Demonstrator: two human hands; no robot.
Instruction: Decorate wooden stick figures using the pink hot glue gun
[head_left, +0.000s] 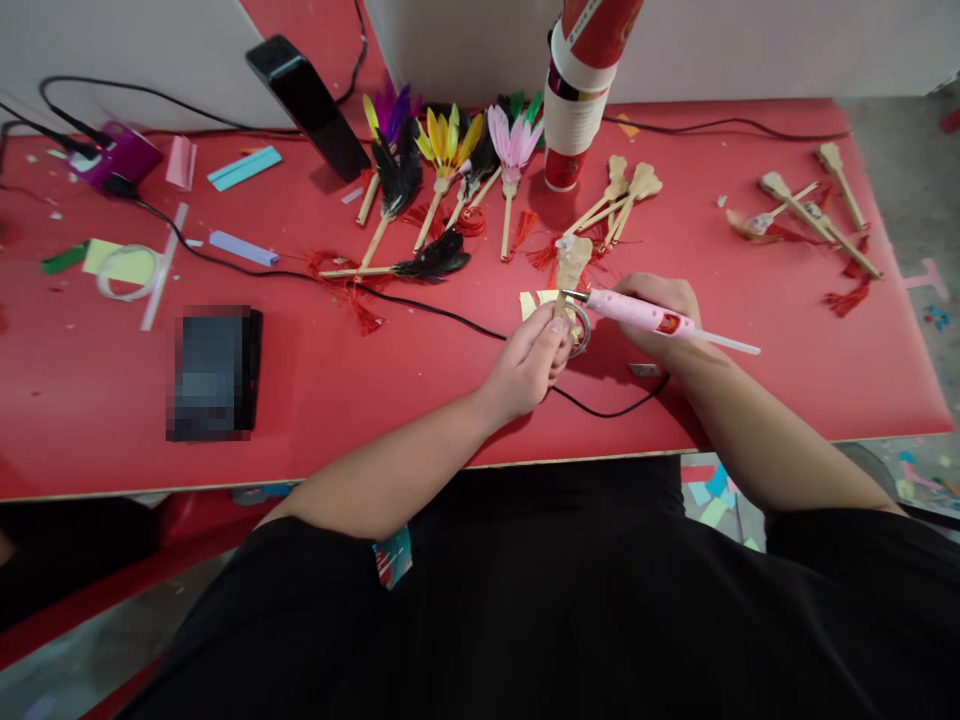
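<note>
Near the front middle of the red table, my left hand [531, 358] is closed round the lower part of a wooden stick with a flared tan head [573, 262]. The head points up and away from me. My right hand [661, 308] grips a pink hot glue gun [630, 310], a translucent glue stick [726, 342] protruding from its back. Its metal nozzle is at the stick just below the flared head; whether they touch I cannot tell. Beside my left fingers lie a grey ring [580, 332] and pale yellow paper [529, 304]. My right fingers are partly hidden by the gun.
Feathered sticks [442, 150] with red tassels lie at the back. Bare flared sticks [637, 190] rest near stacked paper cups [574, 115], others [817, 220] at right. A black cable [427, 308] crosses the table. A phone [311, 105] leans back left; a dark device [217, 370] lies front left.
</note>
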